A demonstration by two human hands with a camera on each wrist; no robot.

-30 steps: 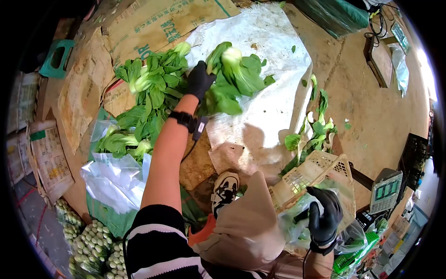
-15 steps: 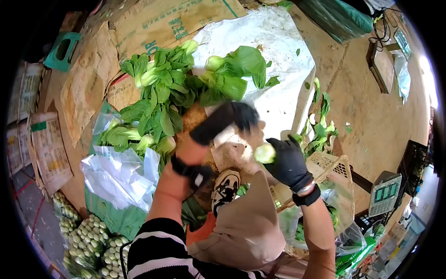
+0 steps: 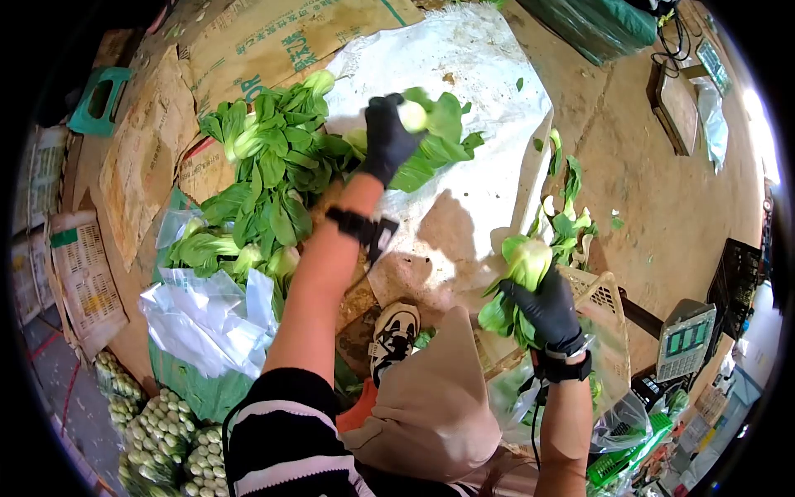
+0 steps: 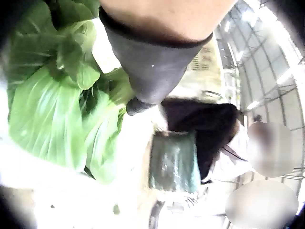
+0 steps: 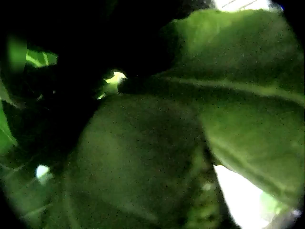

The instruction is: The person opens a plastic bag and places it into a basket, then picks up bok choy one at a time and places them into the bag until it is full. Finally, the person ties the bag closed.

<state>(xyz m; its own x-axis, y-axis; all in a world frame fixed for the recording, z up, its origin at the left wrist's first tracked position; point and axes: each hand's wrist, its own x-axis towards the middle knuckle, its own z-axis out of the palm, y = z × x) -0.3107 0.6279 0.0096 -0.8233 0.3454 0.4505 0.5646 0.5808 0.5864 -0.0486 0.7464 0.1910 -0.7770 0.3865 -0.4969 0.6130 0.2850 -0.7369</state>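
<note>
My black-gloved left hand (image 3: 391, 142) is over the white sheet, its fingers at the pale base of a bok choy (image 3: 447, 124) whose leaves spread to the right. The left wrist view shows broad bok choy leaves (image 4: 52, 119) beside the glove cuff. My right hand (image 3: 548, 313), also gloved in black, grips another bok choy (image 3: 528, 263) above the crate's edge, base end up and leaves hanging below. Dark green leaves (image 5: 252, 62) fill much of the right wrist view and hide the fingers there.
A heap of bok choy (image 3: 277, 157) lies left of the white sheet (image 3: 489, 74), with clear plastic bags (image 3: 207, 323) nearer. Loose trimmed leaves (image 3: 571, 224) lie to the right. A beige plastic crate (image 3: 613, 323) stands beside my leg, near a scale display (image 3: 689, 341).
My left hand came back toward my right hand, then reached out again to a bok choy on the sheet. The right hand rose from the crate and now holds a bok choy.
</note>
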